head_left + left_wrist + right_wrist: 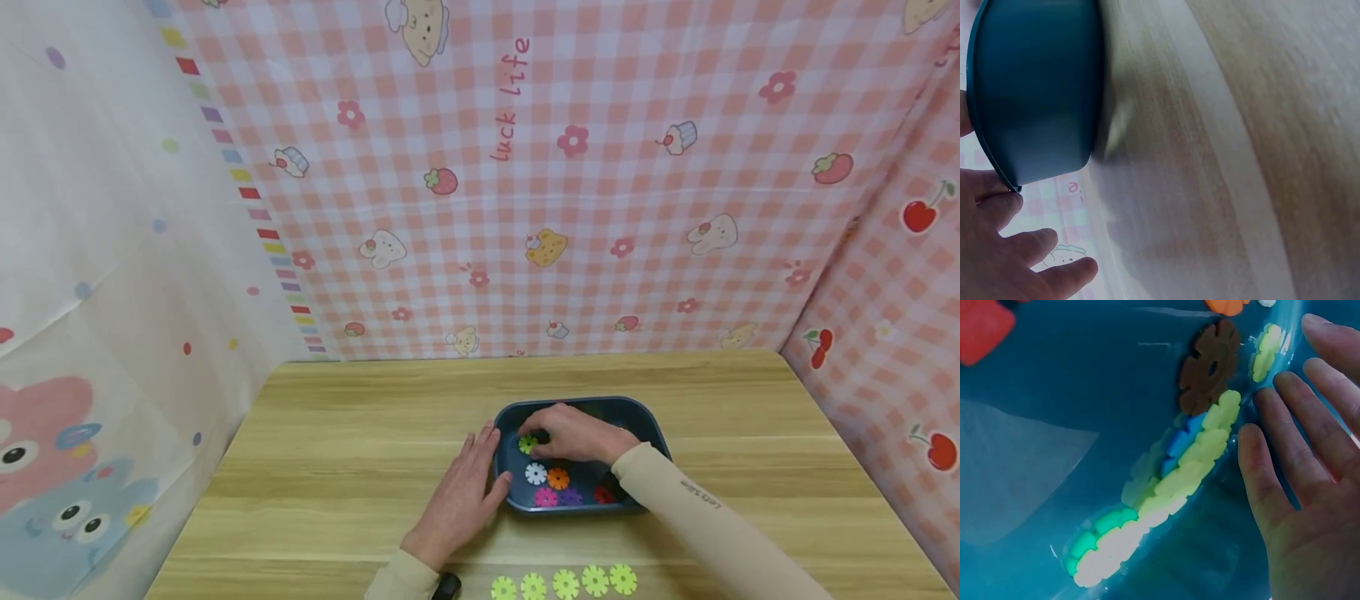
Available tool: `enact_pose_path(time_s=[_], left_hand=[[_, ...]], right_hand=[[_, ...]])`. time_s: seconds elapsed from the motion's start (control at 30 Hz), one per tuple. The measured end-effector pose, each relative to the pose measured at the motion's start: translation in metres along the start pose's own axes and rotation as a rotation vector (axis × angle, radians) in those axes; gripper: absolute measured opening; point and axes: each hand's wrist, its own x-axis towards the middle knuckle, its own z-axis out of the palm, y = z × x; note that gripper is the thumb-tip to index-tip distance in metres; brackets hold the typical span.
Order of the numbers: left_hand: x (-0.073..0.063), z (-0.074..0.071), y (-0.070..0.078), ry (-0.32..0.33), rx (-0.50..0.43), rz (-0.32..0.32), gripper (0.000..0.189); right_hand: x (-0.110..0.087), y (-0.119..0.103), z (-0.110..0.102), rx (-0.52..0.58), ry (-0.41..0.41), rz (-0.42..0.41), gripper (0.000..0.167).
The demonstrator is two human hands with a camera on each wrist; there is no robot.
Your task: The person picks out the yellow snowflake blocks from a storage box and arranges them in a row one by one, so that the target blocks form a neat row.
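Observation:
In the head view, my left hand (459,493) lies against the left end of a dark blue tray (577,510), its fingers fairly straight and touching the rim. The left wrist view shows that hand (1004,250) with fingers spread beside the tray wall (1041,94). My right hand (573,435) reaches into the tray, over a yellow-green notched disc (527,445). In the right wrist view, its extended fingers (1260,465) are close to a yellow-green disc (1266,353); no grip shows. A brown disc (1210,365) and overlapping yellow-green discs (1191,459) lie nearby.
White (536,473), orange (558,478), pink (546,497), purple (571,496) and red (603,494) discs lie in the tray. Several yellow-green discs (566,584) form a row on the wooden table (337,442). A checked cloth (510,208) hangs behind.

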Motion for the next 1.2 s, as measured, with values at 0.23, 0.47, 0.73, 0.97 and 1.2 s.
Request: enact_pose_path(time_s=[0.23,0.47,0.73,0.97,1.2], left_hand=[[0.0006,-0.0010,0.0014,-0.016,-0.008,-0.022,0.064],[0.0007,-0.0008,0.0009,-0.016,-0.011,-0.023,0.064],[0.0000,-0.0010,0.0014,-0.013,-0.012,-0.021,0.064],[0.0004,0.0001,0.0003,-0.009,-0.015,-0.021,0.063],[-0.0002,-0.0002,0.0012,-0.010,-0.018,-0.031,0.064]], right_hand=[[0.0017,0.0014,0.0041,-0.015,0.002,-0.006,0.033],[0.0017,-0.0003,0.0056,-0.054,0.007,-0.059,0.031],[0.0013,-0.0014,0.0078,-0.103,-0.004,-0.074,0.031],[0.0020,-0.0011,0.0084,-0.126,-0.004,-0.085,0.030],[0.0023,-0.0012,0.0089,-0.146,-0.001,-0.095,0.029]])
